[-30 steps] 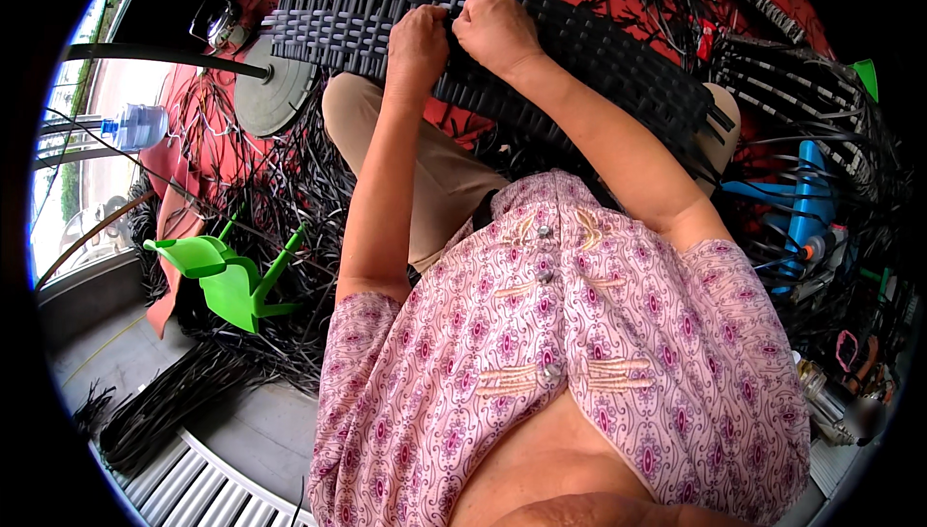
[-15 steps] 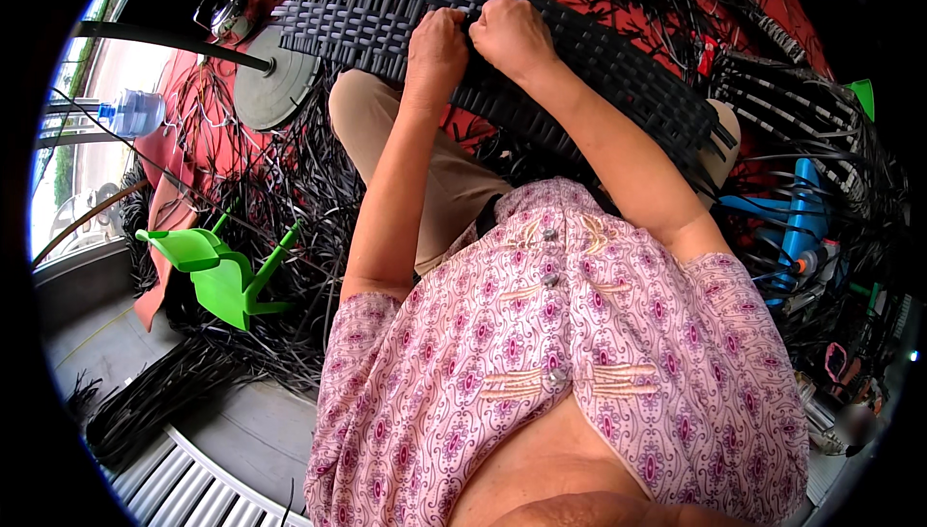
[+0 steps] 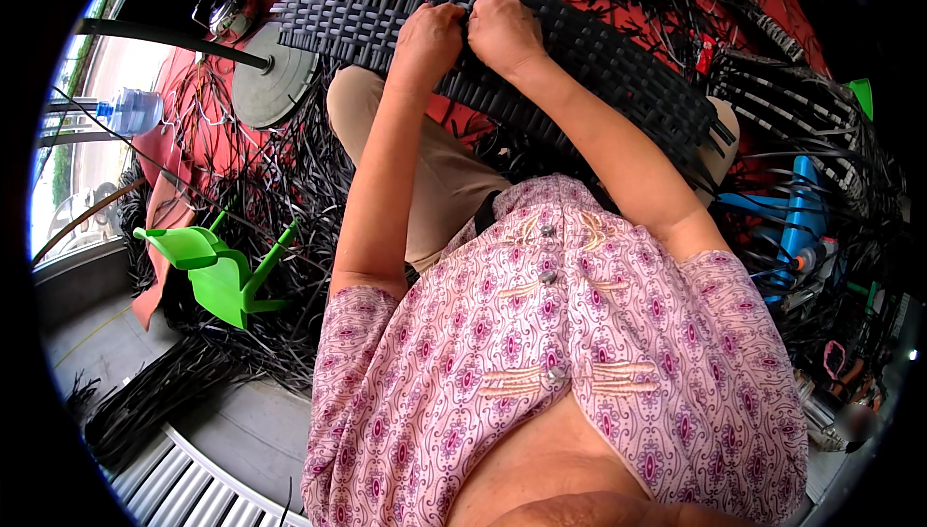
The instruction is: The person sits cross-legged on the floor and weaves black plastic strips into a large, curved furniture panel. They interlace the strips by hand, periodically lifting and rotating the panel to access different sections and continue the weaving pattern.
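- Bright daylight comes through a tall window point(image 3: 97, 88) on the left, with pale ground and a strip of greenery outside.
- Beyond the glass, low down, stands what looks like a white chair point(image 3: 87, 207).
- Red covering point(image 3: 777, 11) spreads over much of the floor; smooth grey floor point(image 3: 101, 339) shows at lower left.
- A white slatted piece of furniture point(image 3: 188, 484) curves along the lower-left rim.
- A bright green plastic seat point(image 3: 220, 288) lies tipped, legs splayed.
- A dark pole point(image 3: 174, 42) meets a round grey base point(image 3: 275, 83).
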`<state>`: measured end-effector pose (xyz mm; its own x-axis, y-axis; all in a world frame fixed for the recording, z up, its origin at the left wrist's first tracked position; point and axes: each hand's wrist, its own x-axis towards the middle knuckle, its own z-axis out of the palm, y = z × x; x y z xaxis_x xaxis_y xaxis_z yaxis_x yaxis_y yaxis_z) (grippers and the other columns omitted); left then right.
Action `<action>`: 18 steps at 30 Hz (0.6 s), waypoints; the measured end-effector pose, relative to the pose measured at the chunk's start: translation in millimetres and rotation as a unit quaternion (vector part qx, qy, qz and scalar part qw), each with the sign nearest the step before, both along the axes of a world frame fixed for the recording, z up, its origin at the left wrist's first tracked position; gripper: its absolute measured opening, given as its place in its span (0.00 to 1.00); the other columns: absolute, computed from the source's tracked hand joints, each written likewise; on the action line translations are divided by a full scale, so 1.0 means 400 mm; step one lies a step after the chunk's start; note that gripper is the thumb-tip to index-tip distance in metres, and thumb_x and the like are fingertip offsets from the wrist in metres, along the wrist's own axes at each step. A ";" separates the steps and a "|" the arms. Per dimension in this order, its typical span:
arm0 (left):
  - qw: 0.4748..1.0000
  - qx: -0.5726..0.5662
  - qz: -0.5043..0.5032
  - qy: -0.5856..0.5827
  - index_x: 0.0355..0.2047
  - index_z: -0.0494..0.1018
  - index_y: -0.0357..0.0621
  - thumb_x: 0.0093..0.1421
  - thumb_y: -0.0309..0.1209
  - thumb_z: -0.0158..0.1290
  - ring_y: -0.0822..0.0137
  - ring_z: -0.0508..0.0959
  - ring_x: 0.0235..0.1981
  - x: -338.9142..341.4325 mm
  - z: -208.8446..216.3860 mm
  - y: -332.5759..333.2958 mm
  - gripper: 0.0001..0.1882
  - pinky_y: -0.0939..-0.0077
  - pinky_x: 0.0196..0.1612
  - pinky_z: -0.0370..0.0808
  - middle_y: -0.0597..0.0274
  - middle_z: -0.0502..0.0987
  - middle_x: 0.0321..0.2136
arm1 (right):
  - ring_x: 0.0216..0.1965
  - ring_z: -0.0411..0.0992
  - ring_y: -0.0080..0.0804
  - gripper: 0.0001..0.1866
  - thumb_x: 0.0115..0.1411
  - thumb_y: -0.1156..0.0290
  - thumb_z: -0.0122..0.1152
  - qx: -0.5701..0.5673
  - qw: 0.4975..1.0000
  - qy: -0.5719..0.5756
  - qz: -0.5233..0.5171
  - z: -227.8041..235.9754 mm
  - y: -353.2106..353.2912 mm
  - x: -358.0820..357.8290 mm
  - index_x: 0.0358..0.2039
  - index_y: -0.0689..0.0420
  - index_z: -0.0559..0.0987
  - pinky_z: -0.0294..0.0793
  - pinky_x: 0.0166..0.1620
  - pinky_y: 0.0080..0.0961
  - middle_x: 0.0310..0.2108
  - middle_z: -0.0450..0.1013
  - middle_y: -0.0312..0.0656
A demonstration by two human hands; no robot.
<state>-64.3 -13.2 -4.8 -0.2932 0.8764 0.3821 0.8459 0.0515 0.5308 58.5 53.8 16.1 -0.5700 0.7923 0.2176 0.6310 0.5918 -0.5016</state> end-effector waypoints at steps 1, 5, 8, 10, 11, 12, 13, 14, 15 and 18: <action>1.000 -0.024 0.005 0.015 0.40 0.83 0.44 0.59 0.29 0.49 0.48 0.80 0.43 0.003 0.013 0.001 0.14 0.57 0.50 0.76 0.47 0.82 0.36 | 0.37 0.79 0.57 0.12 0.61 0.65 0.56 0.016 1.000 0.002 0.001 -0.009 -0.001 -0.001 0.33 0.58 0.84 0.79 0.44 0.48 0.32 0.80 0.56; 0.996 -0.081 0.035 0.033 0.42 0.83 0.46 0.62 0.33 0.49 0.47 0.80 0.44 0.001 0.021 0.010 0.15 0.56 0.50 0.75 0.47 0.82 0.37 | 0.36 0.80 0.56 0.11 0.62 0.66 0.56 0.029 0.999 0.023 0.002 -0.023 -0.005 -0.004 0.32 0.58 0.83 0.80 0.42 0.48 0.31 0.80 0.55; 0.993 -0.099 0.034 0.045 0.42 0.83 0.48 0.61 0.33 0.49 0.48 0.80 0.44 -0.009 0.022 0.021 0.15 0.57 0.50 0.75 0.50 0.82 0.37 | 0.35 0.80 0.56 0.11 0.61 0.66 0.58 0.028 0.998 0.048 0.003 -0.032 -0.006 0.002 0.31 0.59 0.82 0.80 0.41 0.48 0.30 0.79 0.56; 0.992 -0.121 0.018 0.026 0.41 0.83 0.49 0.61 0.32 0.49 0.49 0.79 0.45 -0.034 0.018 0.030 0.14 0.58 0.50 0.75 0.50 0.83 0.37 | 0.35 0.80 0.56 0.10 0.61 0.65 0.59 0.037 0.998 0.055 0.004 -0.040 -0.010 0.002 0.31 0.59 0.82 0.80 0.40 0.48 0.29 0.79 0.56; 0.995 -0.097 0.002 0.034 0.40 0.83 0.47 0.61 0.31 0.49 0.49 0.80 0.43 -0.044 0.015 0.031 0.14 0.58 0.48 0.76 0.50 0.83 0.36 | 0.35 0.80 0.56 0.10 0.61 0.65 0.59 0.046 0.998 0.052 0.003 -0.045 -0.010 -0.004 0.30 0.59 0.82 0.80 0.40 0.48 0.29 0.79 0.56; 0.994 -0.092 -0.001 0.054 0.40 0.83 0.46 0.61 0.31 0.49 0.49 0.80 0.42 -0.049 0.014 0.034 0.14 0.58 0.48 0.76 0.50 0.83 0.36 | 0.35 0.80 0.56 0.10 0.61 0.65 0.60 0.055 0.997 0.049 0.001 -0.047 -0.010 -0.007 0.30 0.59 0.82 0.80 0.40 0.48 0.29 0.79 0.56; 0.993 -0.087 -0.005 0.074 0.40 0.83 0.46 0.61 0.31 0.49 0.48 0.80 0.41 -0.054 0.014 0.039 0.14 0.58 0.48 0.76 0.50 0.83 0.36 | 0.35 0.80 0.56 0.10 0.61 0.66 0.60 0.061 0.997 0.047 -0.001 -0.048 -0.010 -0.009 0.30 0.59 0.82 0.80 0.40 0.48 0.28 0.79 0.55; 0.992 -0.081 -0.009 0.094 0.40 0.83 0.45 0.60 0.31 0.49 0.47 0.81 0.40 -0.062 0.014 0.044 0.14 0.58 0.48 0.76 0.50 0.83 0.36 | 0.34 0.80 0.56 0.10 0.61 0.66 0.59 0.067 0.997 0.045 -0.004 -0.049 -0.009 -0.011 0.29 0.59 0.81 0.80 0.40 0.48 0.28 0.79 0.55; 0.989 -0.080 -0.035 0.116 0.40 0.82 0.40 0.60 0.31 0.51 0.51 0.82 0.33 -0.080 0.011 0.048 0.13 0.61 0.42 0.78 0.50 0.83 0.34 | 0.34 0.80 0.56 0.10 0.62 0.66 0.59 0.072 0.996 0.043 -0.004 -0.049 -0.011 -0.014 0.29 0.58 0.81 0.80 0.40 0.48 0.28 0.79 0.55; 0.991 -0.117 -0.066 -0.022 0.38 0.81 0.36 0.60 0.32 0.53 0.59 0.83 0.29 -0.116 0.000 0.050 0.12 0.65 0.36 0.78 0.52 0.83 0.31 | 0.34 0.80 0.56 0.10 0.60 0.66 0.62 0.055 0.998 0.042 0.005 -0.040 -0.014 -0.017 0.29 0.59 0.82 0.79 0.40 0.48 0.29 0.79 0.56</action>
<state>-110.7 6.8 -4.7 -0.1824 0.9712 0.1530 0.8299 0.0687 0.5536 51.5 48.3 0.0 -0.5536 0.7552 0.3509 0.5829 0.6524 -0.4844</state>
